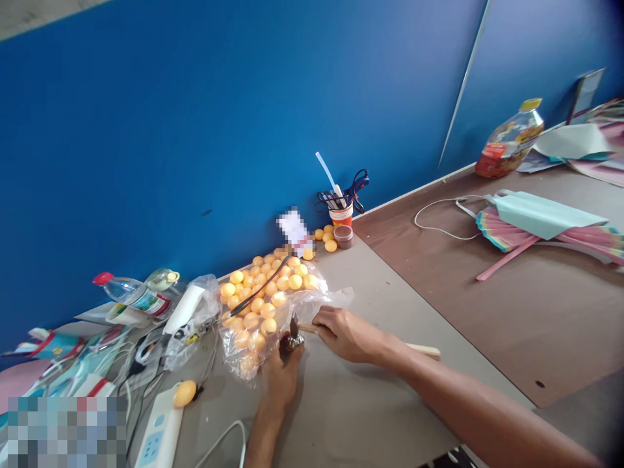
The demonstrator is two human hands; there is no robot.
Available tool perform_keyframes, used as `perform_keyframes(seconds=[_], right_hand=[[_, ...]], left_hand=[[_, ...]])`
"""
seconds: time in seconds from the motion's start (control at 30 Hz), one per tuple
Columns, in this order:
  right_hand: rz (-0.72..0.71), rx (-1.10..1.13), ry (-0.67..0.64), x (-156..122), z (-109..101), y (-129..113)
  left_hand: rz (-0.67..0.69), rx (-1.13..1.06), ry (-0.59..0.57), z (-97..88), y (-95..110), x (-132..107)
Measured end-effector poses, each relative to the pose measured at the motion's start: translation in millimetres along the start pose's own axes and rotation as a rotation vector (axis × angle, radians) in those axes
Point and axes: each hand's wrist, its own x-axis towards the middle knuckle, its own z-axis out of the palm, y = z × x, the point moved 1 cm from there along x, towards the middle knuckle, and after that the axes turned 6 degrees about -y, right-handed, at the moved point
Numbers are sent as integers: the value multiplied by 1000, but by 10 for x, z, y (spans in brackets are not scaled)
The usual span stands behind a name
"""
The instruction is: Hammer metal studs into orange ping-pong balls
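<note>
My right hand (344,331) is closed around the wooden handle of a hammer (423,351). The handle's far end shows past my wrist, and the dark narrow head is directly above my left hand (283,377). The left fingers are curled around a small shiny, knobbly round thing (294,342), whose kind I cannot make out. Hammer head and shiny thing look very close; whether they touch, I cannot tell. Just behind my left hand lies a clear plastic bag of orange balls (253,302), with a dark strap across it.
Left are a white power strip (158,422) with an orange ball (185,393), cables, and plastic bottles (136,296). By the blue wall stand a cup of tools (341,214) and a small round tub (343,237). Right are paper crafts (550,218) and a juice bottle (509,143).
</note>
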Motion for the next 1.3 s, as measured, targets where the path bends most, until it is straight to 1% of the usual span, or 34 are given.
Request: perform_keyframes(seconds=[0.07, 0.13, 0.2, 0.27, 0.43, 0.6, 0.73, 0.8, 0.87, 0.97, 1.03, 1.13, 1.2, 1.3], right_hand=[[-15, 13, 22, 2, 7, 17], [-23, 21, 27, 6, 25, 35], [-12, 15, 9, 11, 42, 47], [-2, 2, -12, 13, 46, 42], [-13, 1, 3, 1, 10, -14], [11, -2, -23, -2, 15, -17], [-2, 21, 25, 0, 3, 4], [4, 32, 39, 1, 6, 11], [21, 19, 17, 1, 23, 14], [28, -9, -3, -1, 40, 15], [12, 3, 20, -1, 33, 20], [-5, 48, 75, 5, 8, 41], [-5, 62, 93, 13, 0, 56], [0, 60, 79, 20, 7, 64]], left_hand=[[-1, 10, 14, 16, -4, -6], [-11, -3, -2, 33, -10, -7], [-32, -18, -30, 41, -13, -4], [-50, -2, -30, 36, -8, -3], [0, 64, -12, 18, -4, -10], [-16, 21, -54, 30, -61, -2], [33, 6, -18, 27, -58, -9], [61, 1, -25, 25, -27, -19], [82, -1, -20, 20, 8, -25], [122, 25, 23, 13, 34, -20], [149, 44, 49, 11, 25, -12], [173, 44, 49, 18, -6, -4], [168, 27, 34, 25, -25, -4], [107, -10, 10, 31, -41, -10]])
